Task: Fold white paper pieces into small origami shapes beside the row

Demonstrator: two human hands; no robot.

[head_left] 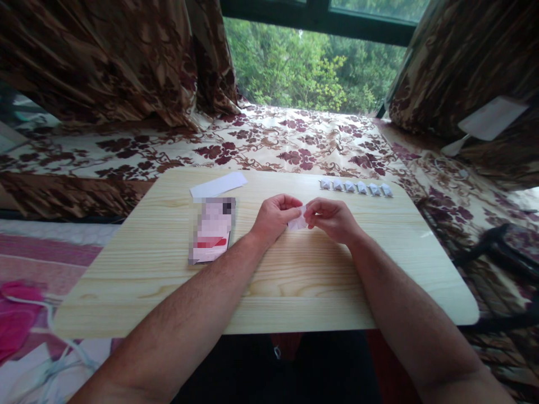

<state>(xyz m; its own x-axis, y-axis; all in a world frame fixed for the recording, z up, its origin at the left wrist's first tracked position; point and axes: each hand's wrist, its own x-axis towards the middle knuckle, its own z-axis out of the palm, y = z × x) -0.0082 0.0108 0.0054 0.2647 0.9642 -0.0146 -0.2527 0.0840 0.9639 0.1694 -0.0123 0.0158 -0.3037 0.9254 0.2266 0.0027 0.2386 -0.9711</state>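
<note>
A small folded piece of white paper (297, 223) is pinched between both hands above the middle of the wooden table (307, 275). My left hand (275, 216) grips its left side with thumb and fingers. On the opposite side, my right hand (330, 217) is closed on the paper's right edge. At the back right of the table stands a row of several small folded paper pieces (362, 188). A flat strip of white paper (219, 184) lies at the back left. The exact folds in the held paper are too small to make out.
A phone (213, 230), its screen blurred out, lies left of my hands. Behind the table is a ledge with a floral cloth (295, 140) below a window. A white lamp (492, 118) stands at the right. White cables (50, 314) hang beside the table's left edge.
</note>
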